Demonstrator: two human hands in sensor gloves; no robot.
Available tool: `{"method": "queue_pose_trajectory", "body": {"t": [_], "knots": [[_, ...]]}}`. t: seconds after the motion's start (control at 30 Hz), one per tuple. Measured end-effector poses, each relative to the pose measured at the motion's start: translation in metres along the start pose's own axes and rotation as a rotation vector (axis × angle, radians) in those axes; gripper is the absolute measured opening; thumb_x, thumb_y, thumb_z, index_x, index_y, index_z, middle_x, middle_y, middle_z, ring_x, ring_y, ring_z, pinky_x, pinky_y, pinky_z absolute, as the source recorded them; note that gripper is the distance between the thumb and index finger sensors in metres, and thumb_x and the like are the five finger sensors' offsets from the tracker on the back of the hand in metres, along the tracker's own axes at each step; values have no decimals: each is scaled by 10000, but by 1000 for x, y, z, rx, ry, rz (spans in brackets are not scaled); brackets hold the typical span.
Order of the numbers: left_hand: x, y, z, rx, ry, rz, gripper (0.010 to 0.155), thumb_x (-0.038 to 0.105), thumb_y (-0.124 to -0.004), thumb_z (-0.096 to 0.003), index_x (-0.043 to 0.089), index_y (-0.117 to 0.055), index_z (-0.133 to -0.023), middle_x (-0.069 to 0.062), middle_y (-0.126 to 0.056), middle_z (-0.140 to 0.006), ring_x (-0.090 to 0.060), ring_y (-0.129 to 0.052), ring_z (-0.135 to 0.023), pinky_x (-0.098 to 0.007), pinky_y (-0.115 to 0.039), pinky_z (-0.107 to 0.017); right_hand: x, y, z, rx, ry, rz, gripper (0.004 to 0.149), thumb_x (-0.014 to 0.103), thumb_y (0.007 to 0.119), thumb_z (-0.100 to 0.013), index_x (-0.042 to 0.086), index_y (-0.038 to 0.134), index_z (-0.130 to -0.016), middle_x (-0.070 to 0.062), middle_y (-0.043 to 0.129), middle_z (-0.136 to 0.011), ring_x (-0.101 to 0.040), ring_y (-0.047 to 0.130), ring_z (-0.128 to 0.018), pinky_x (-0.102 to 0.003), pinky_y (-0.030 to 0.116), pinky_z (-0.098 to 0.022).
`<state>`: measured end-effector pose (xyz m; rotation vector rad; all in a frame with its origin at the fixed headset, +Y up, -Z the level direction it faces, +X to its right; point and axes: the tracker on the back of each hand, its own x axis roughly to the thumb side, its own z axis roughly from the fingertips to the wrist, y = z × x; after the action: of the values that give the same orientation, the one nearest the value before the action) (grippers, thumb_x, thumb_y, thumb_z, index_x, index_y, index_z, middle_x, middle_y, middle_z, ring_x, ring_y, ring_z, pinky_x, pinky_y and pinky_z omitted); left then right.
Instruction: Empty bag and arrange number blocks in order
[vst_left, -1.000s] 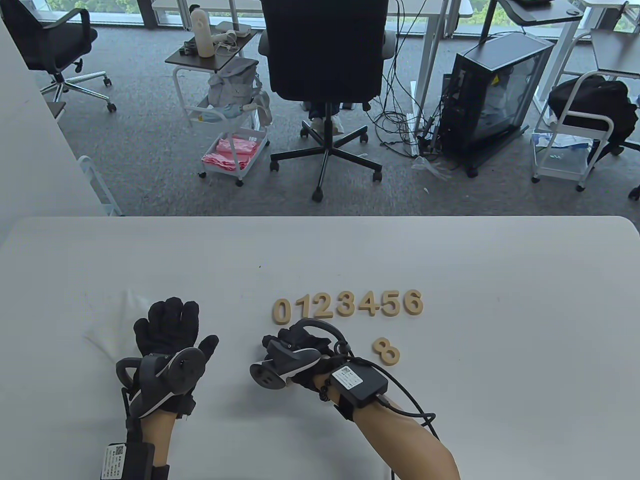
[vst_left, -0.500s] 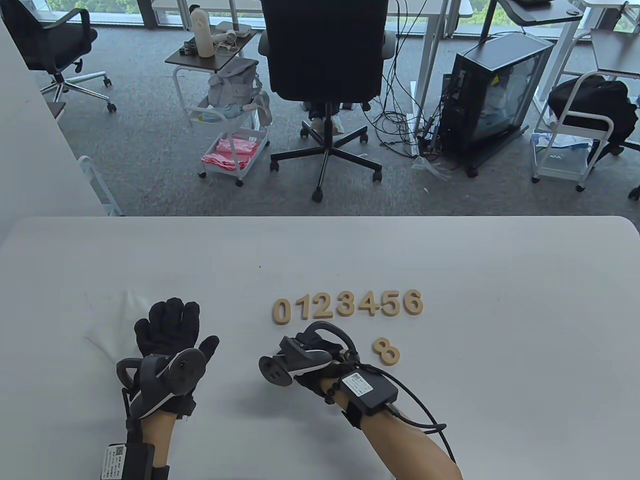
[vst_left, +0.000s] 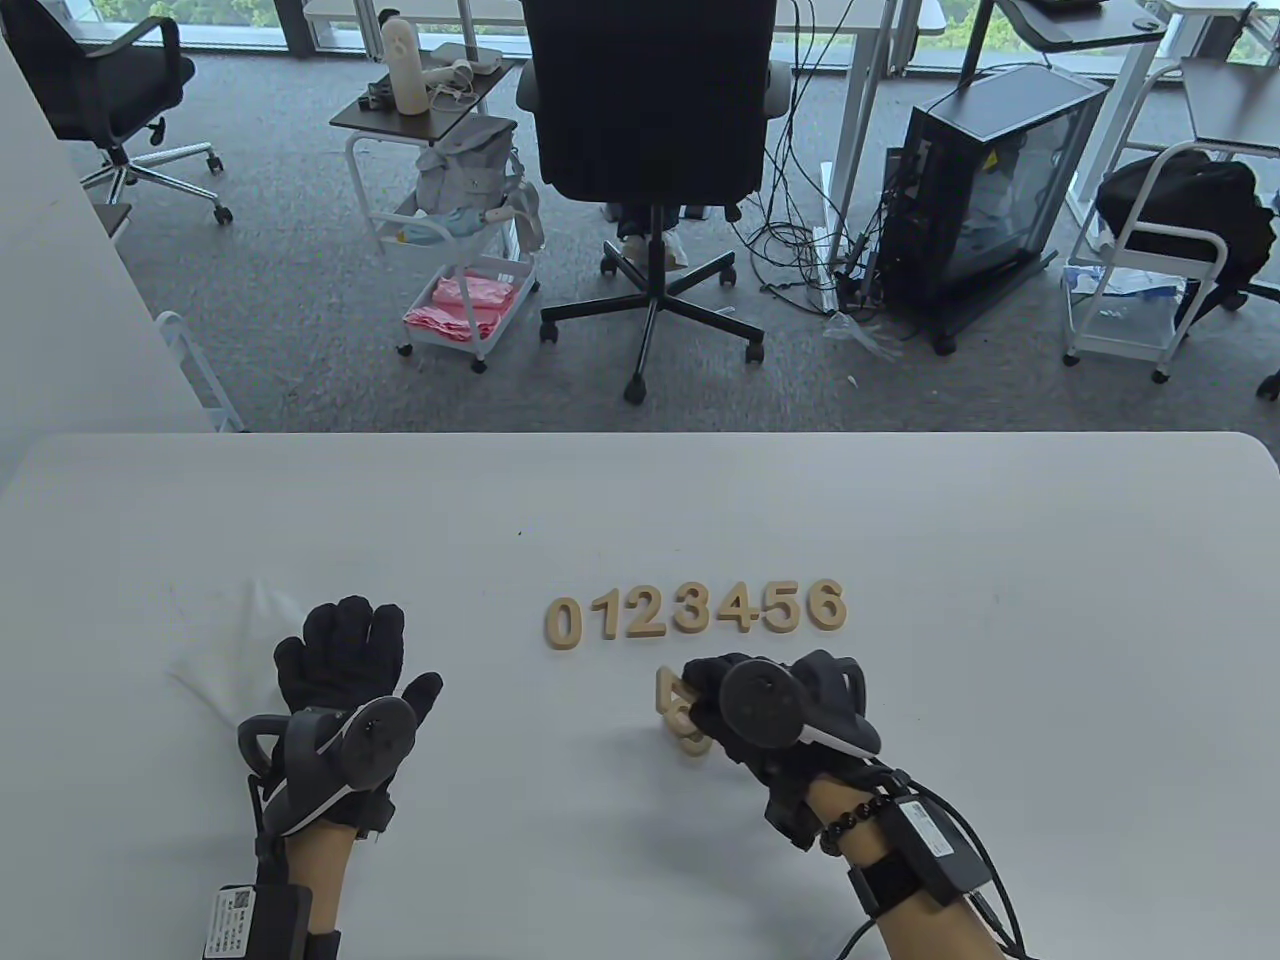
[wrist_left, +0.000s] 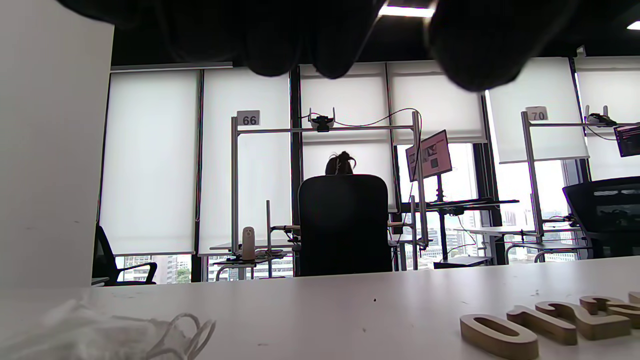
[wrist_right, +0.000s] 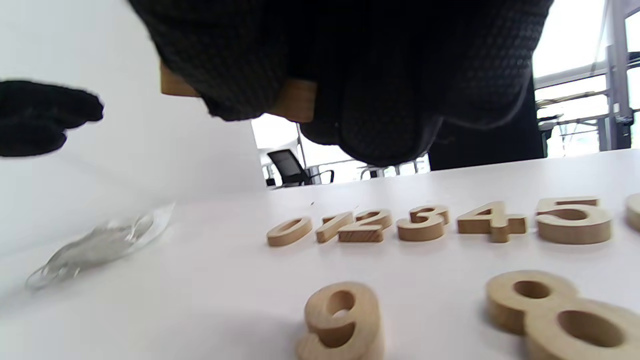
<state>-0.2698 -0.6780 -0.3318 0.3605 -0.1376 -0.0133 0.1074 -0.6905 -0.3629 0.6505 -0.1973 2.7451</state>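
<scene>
spreading across the bottom half of the table view, the white table (vst_left: 640, 500) bears a row of flat light-wood number blocks (vst_left: 697, 610) that reads 0 1 2 3 4 5 6 from left to right. behind it, in the left wrist view, small grey signs on metal frames read 66 (wrist_left: 248, 118) and 70 (wrist_left: 536, 113). the crumpled clear plastic bag (vst_left: 235, 645) lies flat at the left, partly under the left hand (vst_left: 345, 665), whose black-gloved fingers lie spread and relaxed on it, gripping nothing. the right hand (vst_left: 770, 705) hangs just below the row, knuckles up, fingers curled round a light-wood block (wrist_right: 295, 102) lifted off the table; its figure cannot be read. beneath that hand the wooden 8 block (wrist_right: 550, 312) and the wooden 9 block (wrist_right: 342, 320) lie flat, apart from each other and short of the row.
</scene>
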Motion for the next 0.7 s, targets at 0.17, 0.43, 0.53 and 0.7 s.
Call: {"method": "queue_pose_trajectory", "body": {"t": [0.17,0.43,0.53,0.7], "knots": [[3,-4,-1,-16,-10,-5,764,532,-752,-492,79,-612,-1091,-294,-558,-1127,-604,-626,-1016,-788,-517,-665,-44,-19,22,-108,148,-16,459,294,864,-479,115,839,-901,-133,951,-787,-277,1046,-558,-433,926,-445],[7,-5,-2,-19,-30,-8,764,531,-753,-492,78,-613,-1090,-295,-558,-1125,-606,-625,-1014,-789,-516,-665,-105,-28,32,-214,402,72,469,269,871,-481,123,820,-925,-136,967,-766,-267,1062,-524,-407,946,-407],[7,-5,-2,-19,-33,-8,763,532,-752,-492,81,-612,-1091,-296,-558,-1126,-606,-624,-1015,-788,-515,-665,-122,-28,30,-229,480,93,464,276,873,-483,142,817,-924,-132,972,-750,-255,1064,-507,-396,949,-394],[8,-5,-2,-18,-31,-13,763,531,-753,-492,79,-614,-1090,-294,-558,-1126,-607,-624,-1015,-790,-515,-664,-143,-29,19,-218,581,202,453,276,864,-489,158,814,-924,-137,967,-743,-254,1058,-497,-393,946,-387]]}}
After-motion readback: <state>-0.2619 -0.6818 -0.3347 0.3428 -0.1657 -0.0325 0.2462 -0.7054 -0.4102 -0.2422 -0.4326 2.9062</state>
